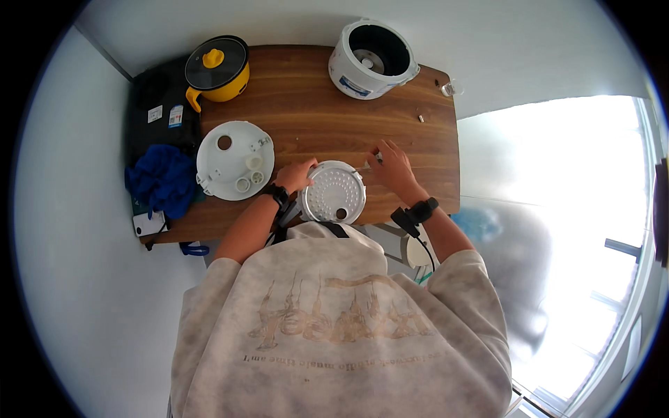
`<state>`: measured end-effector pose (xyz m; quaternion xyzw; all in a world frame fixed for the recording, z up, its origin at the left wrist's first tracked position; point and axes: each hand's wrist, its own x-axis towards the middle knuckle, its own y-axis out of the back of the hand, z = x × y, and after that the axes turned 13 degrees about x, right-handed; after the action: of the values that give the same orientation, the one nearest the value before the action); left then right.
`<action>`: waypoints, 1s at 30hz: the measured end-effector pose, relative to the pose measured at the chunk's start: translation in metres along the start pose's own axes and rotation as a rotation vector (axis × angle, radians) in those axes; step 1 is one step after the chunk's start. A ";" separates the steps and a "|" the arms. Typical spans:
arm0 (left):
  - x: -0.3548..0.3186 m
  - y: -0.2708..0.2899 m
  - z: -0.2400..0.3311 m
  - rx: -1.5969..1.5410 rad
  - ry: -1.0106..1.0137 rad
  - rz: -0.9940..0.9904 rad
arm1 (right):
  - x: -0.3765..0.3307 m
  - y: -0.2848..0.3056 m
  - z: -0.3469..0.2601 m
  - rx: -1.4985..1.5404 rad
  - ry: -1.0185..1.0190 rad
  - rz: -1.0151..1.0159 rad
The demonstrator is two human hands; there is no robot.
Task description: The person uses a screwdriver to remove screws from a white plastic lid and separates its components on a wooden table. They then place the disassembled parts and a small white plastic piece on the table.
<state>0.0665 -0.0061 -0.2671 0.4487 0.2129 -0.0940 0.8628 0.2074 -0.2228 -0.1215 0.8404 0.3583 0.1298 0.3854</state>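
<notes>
A round silver inner lid (326, 198) with a dimpled face and a dark hole near its front sits at the table's front edge, close to my body. My left hand (298, 174) grips its upper left rim with the fingers closed. Just right of it, my right hand (391, 167) is closed around a slim tool that looks like a screwdriver (369, 164). The tool's thin shaft points left toward the lid's rim; I cannot tell whether its tip touches. To the left lies a white round cooker lid (219, 174) with a hole and small round fittings.
A white rice cooker body (345, 73) stands open at the back of the wooden table (300, 104). Back left are a yellow pot (230, 89) and a black case (139, 129), with blue cloth (164, 177) in front. A small clear cup (453, 88) sits at the right edge.
</notes>
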 end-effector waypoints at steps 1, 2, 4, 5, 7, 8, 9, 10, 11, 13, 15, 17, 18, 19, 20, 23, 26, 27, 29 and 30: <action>0.002 -0.002 0.000 0.001 -0.004 0.015 | 0.000 0.000 0.012 0.037 0.001 0.040; 0.001 -0.002 0.000 0.003 0.000 0.013 | 0.000 0.000 0.011 0.058 -0.033 0.056; -0.001 -0.001 0.000 0.006 0.008 0.009 | -0.001 0.003 0.008 0.098 -0.100 0.087; -0.001 -0.002 -0.001 0.002 0.011 0.006 | 0.000 0.005 0.004 -0.009 -0.145 0.055; -0.001 -0.002 -0.002 -0.005 0.015 0.000 | 0.001 0.007 -0.001 -0.223 -0.234 -0.007; 0.000 -0.003 -0.003 -0.010 0.007 0.007 | 0.000 0.007 0.000 -0.202 -0.207 -0.035; 0.001 -0.005 -0.004 -0.015 -0.001 0.013 | 0.000 0.005 0.000 -0.180 -0.180 -0.063; 0.002 -0.006 -0.005 -0.020 -0.009 0.020 | -0.001 0.004 0.001 -0.158 -0.152 -0.092; 0.001 -0.006 -0.005 -0.020 -0.007 0.020 | -0.001 0.004 0.000 -0.125 -0.123 -0.098; 0.000 -0.005 -0.004 -0.020 -0.003 0.020 | 0.000 0.005 -0.002 -0.059 -0.064 -0.112; 0.000 -0.005 -0.004 -0.032 -0.013 0.028 | 0.000 0.003 0.004 0.012 -0.012 -0.118; -0.001 -0.004 -0.003 -0.037 -0.008 0.032 | -0.001 0.002 -0.001 0.039 0.010 -0.139; -0.002 -0.003 -0.002 -0.035 0.000 0.031 | -0.004 0.001 -0.010 0.031 0.005 -0.157; -0.003 -0.002 -0.001 -0.032 0.009 0.030 | -0.006 0.001 -0.016 0.024 0.000 -0.175; -0.002 -0.002 -0.001 -0.033 0.008 0.029 | -0.006 0.001 -0.016 0.043 0.024 -0.176; -0.001 -0.004 -0.002 -0.036 0.003 0.030 | -0.009 0.003 -0.018 0.083 0.059 -0.171; 0.000 -0.007 -0.004 -0.039 -0.003 0.035 | -0.014 0.006 -0.020 0.059 0.003 -0.135; 0.001 -0.008 -0.005 -0.037 -0.003 0.033 | -0.017 0.007 -0.019 0.030 -0.029 -0.112; 0.001 -0.009 -0.005 -0.034 0.001 0.028 | -0.024 0.009 -0.014 0.021 -0.104 -0.079; 0.001 -0.008 -0.005 -0.034 0.004 0.025 | -0.028 0.011 -0.010 0.040 -0.149 -0.069</action>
<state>0.0631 -0.0070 -0.2754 0.4370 0.2106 -0.0788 0.8709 0.1881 -0.2419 -0.1054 0.8423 0.3600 0.0462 0.3984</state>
